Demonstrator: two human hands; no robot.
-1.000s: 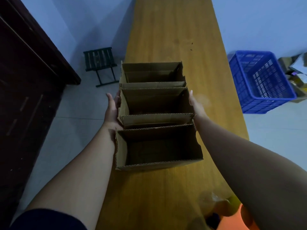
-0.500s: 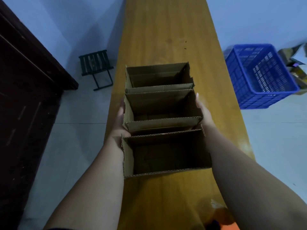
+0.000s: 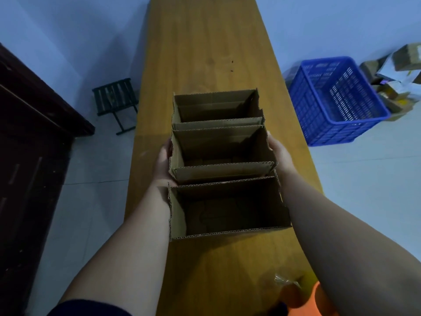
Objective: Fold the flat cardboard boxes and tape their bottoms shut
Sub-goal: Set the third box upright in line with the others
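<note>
Flat-palmed, fingers straight, your left hand (image 3: 163, 160) and right hand (image 3: 279, 153) pressed opposite sides of the middle box (image 3: 221, 153), centre frame on the table (image 3: 205, 42) between far box (image 3: 216, 108) and near box (image 3: 227, 206); judged the step wanted even, low pressure so walls wouldn't bow or nudge neighbours.

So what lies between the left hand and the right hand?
The middle cardboard box of three in a row: the left hand touches its left wall, the right hand its right wall. Head view.
</note>
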